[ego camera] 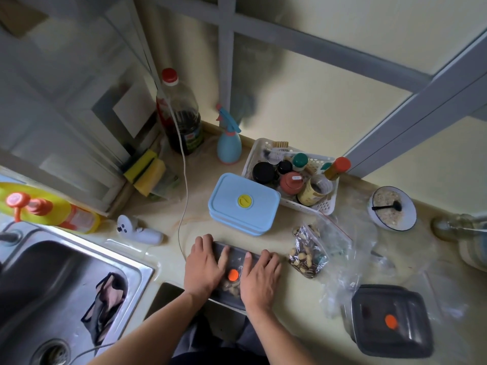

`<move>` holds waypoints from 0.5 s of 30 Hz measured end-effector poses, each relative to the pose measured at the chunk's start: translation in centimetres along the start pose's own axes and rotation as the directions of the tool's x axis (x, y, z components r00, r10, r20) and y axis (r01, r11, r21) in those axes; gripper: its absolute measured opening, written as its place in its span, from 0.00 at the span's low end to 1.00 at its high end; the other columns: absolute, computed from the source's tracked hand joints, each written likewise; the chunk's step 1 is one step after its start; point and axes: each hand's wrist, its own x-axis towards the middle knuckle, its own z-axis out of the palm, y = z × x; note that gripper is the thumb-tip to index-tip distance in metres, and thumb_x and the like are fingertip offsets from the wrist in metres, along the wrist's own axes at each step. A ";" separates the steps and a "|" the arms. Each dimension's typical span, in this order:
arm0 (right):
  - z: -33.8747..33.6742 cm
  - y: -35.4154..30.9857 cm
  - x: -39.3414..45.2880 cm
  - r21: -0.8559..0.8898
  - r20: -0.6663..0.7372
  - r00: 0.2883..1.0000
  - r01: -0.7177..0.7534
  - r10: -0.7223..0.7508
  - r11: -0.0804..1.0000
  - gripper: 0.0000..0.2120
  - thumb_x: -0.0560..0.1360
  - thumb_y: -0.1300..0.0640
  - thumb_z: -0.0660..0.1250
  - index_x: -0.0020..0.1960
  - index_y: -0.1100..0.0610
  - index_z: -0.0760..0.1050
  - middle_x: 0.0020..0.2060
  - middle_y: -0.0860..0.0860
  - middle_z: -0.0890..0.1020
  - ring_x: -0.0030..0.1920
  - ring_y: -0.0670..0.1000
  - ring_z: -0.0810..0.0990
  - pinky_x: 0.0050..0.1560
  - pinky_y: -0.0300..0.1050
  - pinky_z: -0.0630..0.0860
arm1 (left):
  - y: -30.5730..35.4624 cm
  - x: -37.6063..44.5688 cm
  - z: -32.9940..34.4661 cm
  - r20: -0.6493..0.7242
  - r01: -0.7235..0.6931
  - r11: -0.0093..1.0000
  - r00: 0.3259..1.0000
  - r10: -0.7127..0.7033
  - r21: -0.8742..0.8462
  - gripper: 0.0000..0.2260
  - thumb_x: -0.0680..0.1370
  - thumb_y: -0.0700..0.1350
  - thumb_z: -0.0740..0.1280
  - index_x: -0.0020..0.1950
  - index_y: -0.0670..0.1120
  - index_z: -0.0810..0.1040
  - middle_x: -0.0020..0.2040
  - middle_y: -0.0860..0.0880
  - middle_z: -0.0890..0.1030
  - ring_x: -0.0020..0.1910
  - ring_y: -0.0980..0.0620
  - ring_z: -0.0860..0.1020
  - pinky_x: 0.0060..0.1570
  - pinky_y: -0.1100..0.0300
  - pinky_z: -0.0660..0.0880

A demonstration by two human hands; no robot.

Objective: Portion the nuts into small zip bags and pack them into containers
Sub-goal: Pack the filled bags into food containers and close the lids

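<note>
Grey container under the hands: a dark translucent box with a lid [234,255] sits at the near edge of the counter [290,299], its long axis running left to right and slightly toward the far left; an orange valve [233,274] marks the lid's middle, and pale nuts show through below it.
Left hand: the left hand [204,264] lies flat on the left half of the lid, fingers straight and spread, pointing away from the person; it grips nothing.
Right hand: the right hand [259,275] lies flat on the right half, fingers straight, holding nothing.
Deciding relation: both palms sit directly over the lid, one on each side of the valve, so a press would go straight down; neither hand is nearer than the other.
Step, as I judge it: sealing the lid on a filled box.
Next bag of nuts: a small zip bag [308,252] with mixed nuts lies just right of the box, near the right hand.
Spare bags: clear empty bags [342,272] are heaped further right.
Second grey box: a closed container [390,322] stands at the near right, well apart from both hands.
Blue containers: stacked light-blue boxes [243,204] stand just beyond the grey one, on the far side.
Risk: uneven pressure could leave one end of the lid unseated.
</note>
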 end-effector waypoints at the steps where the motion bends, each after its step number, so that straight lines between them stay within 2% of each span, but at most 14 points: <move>1: 0.1 0.0 -0.1 -0.020 0.013 1.000 -0.007 0.007 1.000 0.24 0.81 0.41 0.54 0.58 0.60 0.76 0.55 0.60 0.76 0.51 0.61 0.75 0.51 0.55 0.74 | 0.1 0.0 0.1 -0.008 -0.024 0.998 1.000 0.024 0.056 0.16 0.78 0.61 0.62 0.52 0.49 0.67 0.48 0.50 0.70 0.46 0.46 0.73 0.42 0.50 0.74; 4: 0.1 -0.1 -0.1 -0.065 0.057 0.998 0.000 0.003 0.998 0.25 0.81 0.41 0.53 0.59 0.59 0.77 0.58 0.61 0.76 0.51 0.61 0.76 0.49 0.55 0.75 | 0.3 0.0 0.4 -0.023 -0.034 0.982 0.999 0.039 0.188 0.19 0.77 0.64 0.57 0.51 0.48 0.68 0.46 0.48 0.69 0.44 0.43 0.74 0.41 0.50 0.74; 9: 0.1 -0.2 0.0 -0.125 0.094 0.995 0.035 -0.024 0.991 0.23 0.81 0.42 0.55 0.60 0.57 0.78 0.62 0.61 0.76 0.51 0.61 0.76 0.45 0.54 0.75 | 1.0 0.1 1.0 -0.027 -0.053 0.925 0.997 0.068 0.377 0.17 0.77 0.59 0.56 0.50 0.46 0.71 0.45 0.46 0.72 0.43 0.42 0.73 0.39 0.48 0.72; 15: 0.6 -0.1 0.1 -0.143 0.113 0.993 0.057 -0.041 0.988 0.22 0.81 0.43 0.57 0.61 0.58 0.78 0.62 0.62 0.77 0.52 0.61 0.75 0.46 0.55 0.74 | 1.0 0.2 1.4 -0.014 -0.100 0.891 0.993 0.118 0.444 0.13 0.77 0.55 0.56 0.47 0.46 0.71 0.45 0.45 0.72 0.42 0.41 0.72 0.37 0.48 0.70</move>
